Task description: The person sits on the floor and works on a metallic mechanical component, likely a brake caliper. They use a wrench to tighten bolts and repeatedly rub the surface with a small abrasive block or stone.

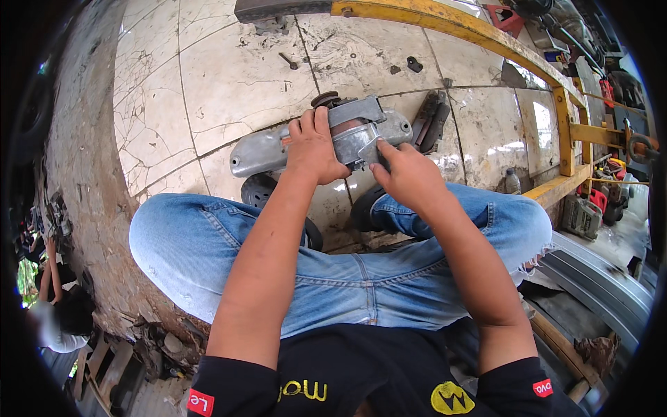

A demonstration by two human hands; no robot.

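A long grey metal casting (pixel 260 153) lies on the floor tiles in front of my feet, with a rounded, holed lug at each end. Its raised middle has a curved housing and a bracket-like top, and a dark round disc (pixel 325 99) sits at its far side. My left hand (pixel 314 147) grips the casting left of the middle, fingers over the top and thumb toward me. Bent in, my right hand (pixel 408 170) has its index finger and thumb at the edge of a small flat grey metal piece (pixel 366 144) against the housing. Its other fingers are partly hidden.
Dark-handled tools (pixel 431 121) lie right of the casting. A bolt (pixel 288 61) and small dark parts (pixel 414 64) rest farther off. A yellow metal frame (pixel 564 132) runs along the right, near a small bottle (pixel 512 182). Another person (pixel 62 320) is at far left.
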